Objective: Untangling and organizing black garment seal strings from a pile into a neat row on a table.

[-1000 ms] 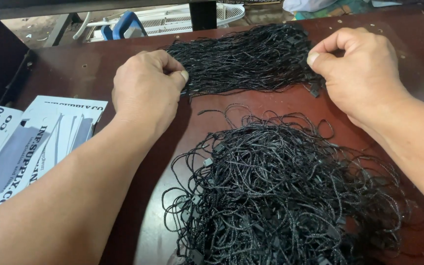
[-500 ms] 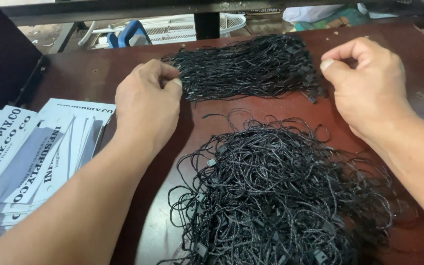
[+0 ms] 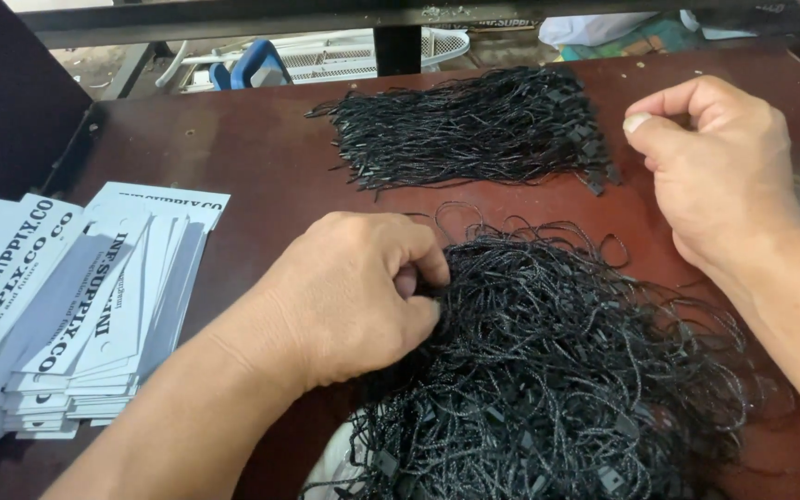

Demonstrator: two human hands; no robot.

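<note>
While the left hand (image 3: 344, 301) has its fingers (image 3: 428, 264) pinched together at the near-left edge of the loose heap of black looped strings (image 3: 557, 370), it would do well to catch just one loop and draw it clear slowly, since the strings lie tangled and a quick tug would likely drag several along. The right hand (image 3: 710, 167) hovers above the surface (image 3: 233, 139), just right of and beyond the heap, its fingers curled in with the thumb against the forefinger; whether anything is held between them cannot be told. Keeping that hand free to press the heap down would, I judge, help the single loop come away. Counted, there are two masses of string: the loose heap near the person, and a straightened bundle of strings (image 3: 469, 125) laid flat beyond the heap, apart from it. The strings in each are too many to count. Left of the heap lie white card tags (image 3: 94, 296) in fanned stacks, about three, though the edge of view cuts them. Two hands are in view.
</note>
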